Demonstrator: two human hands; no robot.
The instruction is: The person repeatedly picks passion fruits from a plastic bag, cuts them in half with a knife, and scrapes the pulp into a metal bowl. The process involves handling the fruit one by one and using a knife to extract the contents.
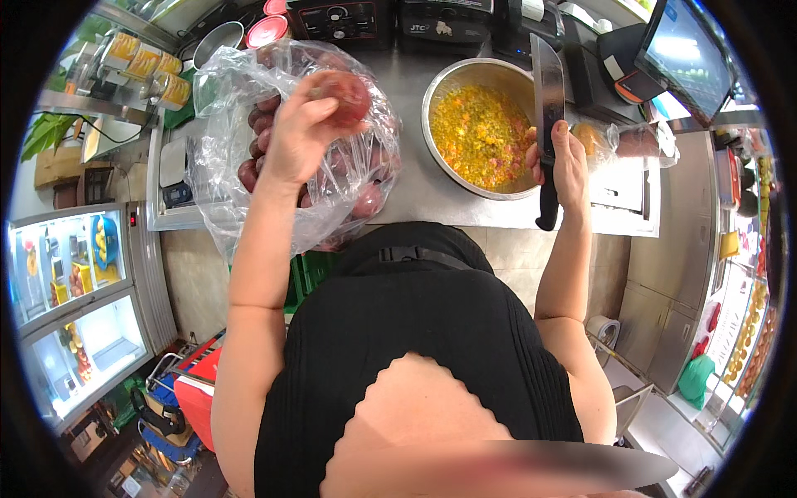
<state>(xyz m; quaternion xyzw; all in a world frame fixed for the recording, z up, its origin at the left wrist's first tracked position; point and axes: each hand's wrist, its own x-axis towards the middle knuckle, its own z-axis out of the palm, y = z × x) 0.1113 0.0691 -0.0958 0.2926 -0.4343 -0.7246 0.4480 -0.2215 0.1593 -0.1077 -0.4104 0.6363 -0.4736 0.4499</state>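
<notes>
My left hand holds a round, dark red passion fruit, slightly blurred, above an open clear plastic bag. Several more dark red fruits lie inside that bag. On the right, my right hand grips a knife by its black handle, the broad blade pointing away from me. Just left of the knife stands a steel bowl with yellow-orange fruit pulp and dark seeds in it. The fingers of my right hand are partly hidden behind the knife, near the bowl's right rim.
Black appliances line the back of the steel counter. A monitor stands at the back right. A wrapped package lies right of my right hand. Cans and a small scale are at the left. A green crate is below the bag.
</notes>
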